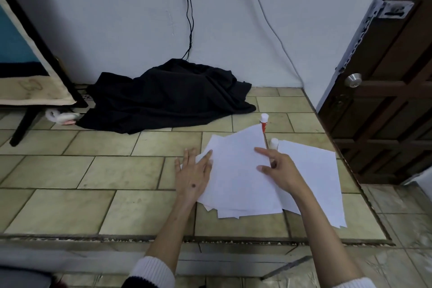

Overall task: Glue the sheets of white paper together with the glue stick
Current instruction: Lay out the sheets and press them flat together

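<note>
Both hands on a loose pile of white paper on the tiled floor.

The left hand (192,172) lies flat, fingers straight, on the left edge of the paper sheets (236,177). The right hand (279,168) presses the top sheet with an extended forefinger, its other fingers curled round a white-topped glue stick (274,143). A red-and-white glue stick (264,121) lies just beyond the pile.

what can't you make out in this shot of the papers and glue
Head view:
- Glue stick: lower body hidden behind the top sheet.
- White object beside the right hand: mostly hidden by the hand; cap or second stick unclear.
- Number of sheets: the overlap hides it.
- Glue on paper: not visible.
</note>
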